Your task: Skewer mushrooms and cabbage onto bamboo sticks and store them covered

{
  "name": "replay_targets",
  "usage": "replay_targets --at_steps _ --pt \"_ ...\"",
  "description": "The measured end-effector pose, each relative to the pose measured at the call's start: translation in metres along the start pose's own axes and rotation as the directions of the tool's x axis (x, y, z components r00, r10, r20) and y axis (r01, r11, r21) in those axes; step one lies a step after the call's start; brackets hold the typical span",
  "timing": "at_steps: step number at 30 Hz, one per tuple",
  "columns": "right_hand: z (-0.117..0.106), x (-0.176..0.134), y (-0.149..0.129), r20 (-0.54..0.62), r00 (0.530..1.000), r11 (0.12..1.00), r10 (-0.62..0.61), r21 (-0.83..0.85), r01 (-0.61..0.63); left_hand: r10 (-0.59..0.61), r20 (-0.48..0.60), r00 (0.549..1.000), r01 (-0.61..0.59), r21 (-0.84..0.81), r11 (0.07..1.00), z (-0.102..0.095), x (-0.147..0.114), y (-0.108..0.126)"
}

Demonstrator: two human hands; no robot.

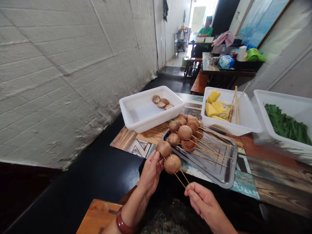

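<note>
Two brown mushroom caps (pixel 172 164) sit one behind the other on a pair of thin wooden skewers (pixel 180 180), held over the table's near edge. My left hand (pixel 151 172) is closed on the farther cap, thumb and fingers at its side. The bare lower ends of the skewers are pinched in my right hand (pixel 203 201). Just beyond lies a metal tray (pixel 219 177) with a pile of skewered mushrooms (pixel 185 132), their sticks pointing right. Several loose mushrooms (pixel 161 104) rest in a white plastic tub (pixel 136 117) behind it.
A second white tub (pixel 243 130) holds corn pieces (pixel 215 105) and loose skewers (pixel 236 105). Green leafy vegetables (pixel 287 125) fill part of a third tub (pixel 260 97) at right. A white wall runs along the left. A person in green (pixel 206 31) sits far back.
</note>
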State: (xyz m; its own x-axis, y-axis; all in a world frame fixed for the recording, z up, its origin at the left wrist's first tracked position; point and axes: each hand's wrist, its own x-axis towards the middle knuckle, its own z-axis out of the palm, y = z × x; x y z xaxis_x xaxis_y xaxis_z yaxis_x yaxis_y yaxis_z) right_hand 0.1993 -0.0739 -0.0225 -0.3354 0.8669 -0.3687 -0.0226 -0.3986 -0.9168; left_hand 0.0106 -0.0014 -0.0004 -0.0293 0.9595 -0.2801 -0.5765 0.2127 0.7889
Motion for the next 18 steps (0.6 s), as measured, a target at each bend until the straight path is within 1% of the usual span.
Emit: replay_targets --at_steps 4,10,14,18 --pt "-0.007 -0.004 -0.006 -0.028 0.999 0.999 -0.023 0.04 0.024 -0.026 -0.038 0.999 0.025 -0.03 0.999 -0.008 -0.001 0.004" --pt "-0.018 -0.006 -0.014 -0.095 0.991 0.996 -0.089 -0.012 0.088 -0.018 -0.016 1.0 0.019 0.039 0.999 -0.013 0.0 0.01" --pt "-0.025 -0.007 -0.011 -0.125 0.988 0.995 -0.096 -0.024 0.093 0.007 -0.021 1.0 -0.006 0.076 0.997 -0.016 0.0 0.01" --pt "-0.031 -0.007 -0.007 -0.112 0.99 0.996 -0.089 -0.031 0.086 0.015 -0.02 1.0 -0.014 0.079 0.997 -0.02 0.0 0.009"
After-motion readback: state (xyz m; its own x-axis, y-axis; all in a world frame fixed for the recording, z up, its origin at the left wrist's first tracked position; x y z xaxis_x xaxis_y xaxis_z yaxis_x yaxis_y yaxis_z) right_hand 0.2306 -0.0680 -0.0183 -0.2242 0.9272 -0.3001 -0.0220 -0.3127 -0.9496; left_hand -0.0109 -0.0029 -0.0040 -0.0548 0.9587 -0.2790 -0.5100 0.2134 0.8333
